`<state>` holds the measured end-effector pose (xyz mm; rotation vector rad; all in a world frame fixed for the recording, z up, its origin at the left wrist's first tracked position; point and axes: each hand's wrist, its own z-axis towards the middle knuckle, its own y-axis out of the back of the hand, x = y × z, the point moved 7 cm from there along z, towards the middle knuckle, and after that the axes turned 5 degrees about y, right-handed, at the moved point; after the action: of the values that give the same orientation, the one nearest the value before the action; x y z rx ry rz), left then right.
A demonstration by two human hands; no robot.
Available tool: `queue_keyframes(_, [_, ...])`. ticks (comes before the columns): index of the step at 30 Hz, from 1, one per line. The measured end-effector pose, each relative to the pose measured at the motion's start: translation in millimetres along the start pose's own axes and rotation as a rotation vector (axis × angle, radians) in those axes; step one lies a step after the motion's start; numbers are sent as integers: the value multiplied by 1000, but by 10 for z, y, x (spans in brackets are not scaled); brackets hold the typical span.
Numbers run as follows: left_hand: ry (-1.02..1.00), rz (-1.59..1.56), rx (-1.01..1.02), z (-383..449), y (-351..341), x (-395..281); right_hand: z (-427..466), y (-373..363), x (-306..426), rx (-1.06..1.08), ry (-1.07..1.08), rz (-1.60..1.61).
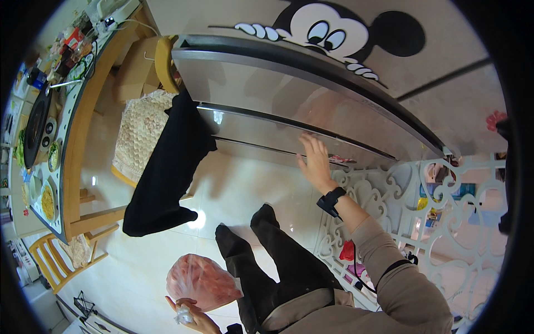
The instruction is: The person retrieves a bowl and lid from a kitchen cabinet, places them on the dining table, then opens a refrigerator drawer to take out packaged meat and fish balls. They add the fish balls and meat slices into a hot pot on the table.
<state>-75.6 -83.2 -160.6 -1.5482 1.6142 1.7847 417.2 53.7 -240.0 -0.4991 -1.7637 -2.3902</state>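
Observation:
My left hand (pixel 192 315) grips the gathered neck of a clear plastic bag (pixel 202 282) filled with pink pieces that look like raw meat. The bag hangs beside my legs, above the tiled floor. Out in front, my right hand (pixel 315 160), a black band on its wrist, is held with fingers apart at the lower front of a glossy refrigerator (pixel 267 87). It holds nothing; whether the fingertips touch the drawer front (pixel 271 127) I cannot tell. The drawers appear closed, with dark horizontal gaps between them. A cartoon mouse decal (pixel 329 31) decorates the upper door.
Black cloth (pixel 167 167) drapes from a wooden chair (pixel 167 62) with a quilted cushion (pixel 142 129). To the left, a dining table (pixel 89 125) carries a black pan (pixel 37 125), dishes and bottles. A cardboard box (pixel 135 69) stands behind the chair. White scrollwork screen (pixel 375 200) borders the right.

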Motion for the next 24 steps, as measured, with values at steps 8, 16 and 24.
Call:
queue_keyframes(8, [102, -142, -42, -211, -257, 178, 155, 155, -214, -97, 11, -180])
queue_keyframes(16, [2, -115, -79, 162, -218, 56, 130, 160, -67, -178, -111, -136])
queue_keyframes(24, [17, 160, -76, 1834, -179, 399, 775, -1101, 2000, 120, -59, 600])
